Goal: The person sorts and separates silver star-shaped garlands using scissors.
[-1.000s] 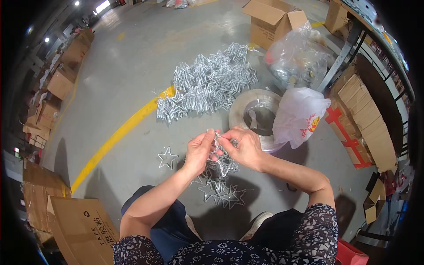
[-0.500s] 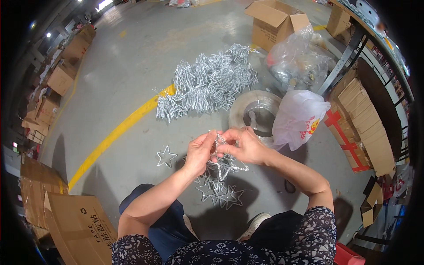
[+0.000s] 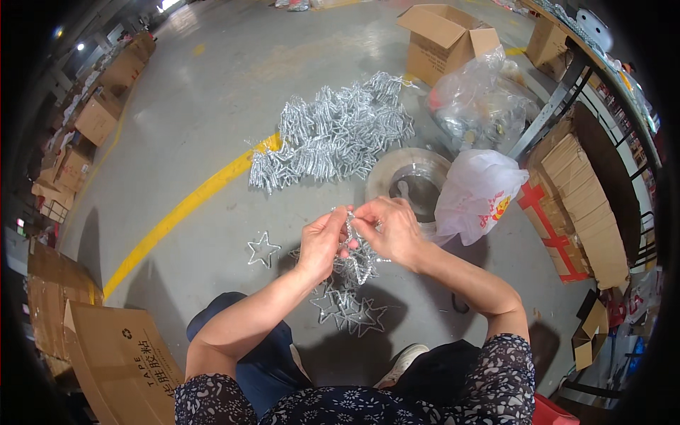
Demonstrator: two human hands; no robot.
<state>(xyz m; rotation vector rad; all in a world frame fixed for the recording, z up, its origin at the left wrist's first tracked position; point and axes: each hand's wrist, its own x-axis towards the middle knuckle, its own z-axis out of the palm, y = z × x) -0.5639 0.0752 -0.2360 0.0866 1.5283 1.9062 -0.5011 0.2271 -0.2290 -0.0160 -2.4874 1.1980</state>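
Between my two hands I hold a silver star ornament [image 3: 349, 228], seemingly shaped from beaded or tinsel-wrapped wire. My left hand [image 3: 320, 244] pinches it from the left, thumb on top. My right hand [image 3: 392, 228] has its thumb and forefinger closed at the star's upper tip; whether a finer piece is in that pinch is too small to tell. Under the hands, more silver stars [image 3: 348, 312] lie overlapping on the floor, partly hidden by my fingers. A single star [image 3: 263, 249] lies apart to the left.
Beyond my hands lies a big heap of silver stars [image 3: 333, 134]. To its right are a coil [image 3: 382, 173], a white plastic bag [image 3: 478, 195], a clear bag [image 3: 478, 99] and an open carton [image 3: 439, 53]. Cartons [image 3: 117, 347] stand at left; flattened cardboard [image 3: 584, 202] leans against a table at right.
My right hand has turned and shifted slightly left, its fingers drawn closer at the star's tip. The held star has rotated a little. My left hand keeps its grip.
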